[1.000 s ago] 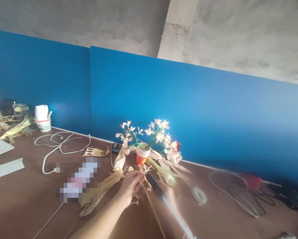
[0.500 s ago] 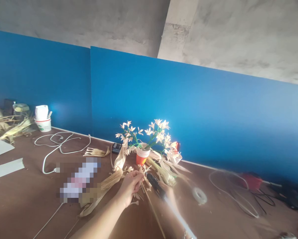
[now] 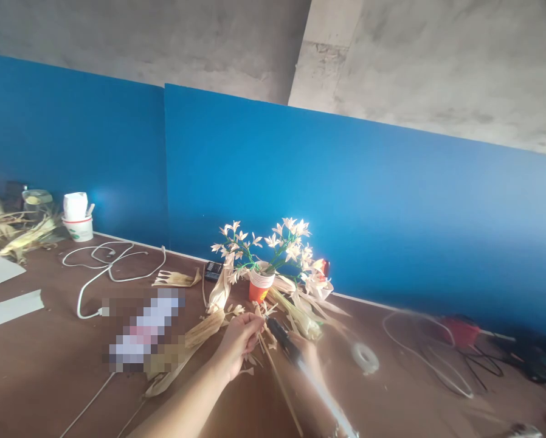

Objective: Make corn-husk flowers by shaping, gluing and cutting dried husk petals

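Observation:
My left hand is closed in a pinch on a small pale corn husk piece. Just right of it, my right hand is wrapped round a slim black tool whose exact kind I cannot make out. The tool's tip points up and left, close to the left fingertips. Directly beyond both hands stands an orange-and-white paper cup, holding green stems with cream husk flowers. Dried corn husks lie around the cup, and small husk scraps lie under the hands.
Left of my hands lie a blurred-out object and a white cable. A tape roll sits to the right, with cords and a red object farther over. A white cup stands near the blue partition.
The black tool and my right hand have shifted very slightly left, toward the left fingertips. My left hand keeps its pinch in the same place.

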Demonstrator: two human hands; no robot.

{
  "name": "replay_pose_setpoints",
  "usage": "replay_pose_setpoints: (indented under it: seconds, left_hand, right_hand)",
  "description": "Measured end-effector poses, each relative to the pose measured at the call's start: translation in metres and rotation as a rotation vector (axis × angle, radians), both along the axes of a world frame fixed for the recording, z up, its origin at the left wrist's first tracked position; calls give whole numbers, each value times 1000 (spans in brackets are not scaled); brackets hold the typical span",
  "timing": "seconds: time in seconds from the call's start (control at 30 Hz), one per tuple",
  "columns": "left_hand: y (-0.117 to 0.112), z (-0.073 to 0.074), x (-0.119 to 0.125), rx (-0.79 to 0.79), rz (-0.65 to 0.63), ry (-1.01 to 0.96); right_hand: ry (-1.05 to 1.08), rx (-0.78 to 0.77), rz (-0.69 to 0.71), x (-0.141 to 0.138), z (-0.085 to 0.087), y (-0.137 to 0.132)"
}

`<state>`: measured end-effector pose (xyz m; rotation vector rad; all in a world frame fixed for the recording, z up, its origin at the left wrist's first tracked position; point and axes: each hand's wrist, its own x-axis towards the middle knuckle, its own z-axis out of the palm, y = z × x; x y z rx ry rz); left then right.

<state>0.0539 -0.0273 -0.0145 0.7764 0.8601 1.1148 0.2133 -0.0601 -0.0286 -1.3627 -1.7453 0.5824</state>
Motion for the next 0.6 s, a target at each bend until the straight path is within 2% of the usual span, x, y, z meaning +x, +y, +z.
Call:
replay_pose_setpoints:
  seconds: [0.13, 0.3, 0.6]
  left_hand:
    - [-1, 1, 0, -3, -4, 1]
    - [-2, 3, -1, -12, 1, 4]
    - [1, 0, 0, -9, -5, -7]
  right_hand:
    - [-21, 39, 10, 0, 2, 0]
    - [-19, 81, 16, 2, -4, 2]
    - [32, 40, 16, 2, 0, 3]
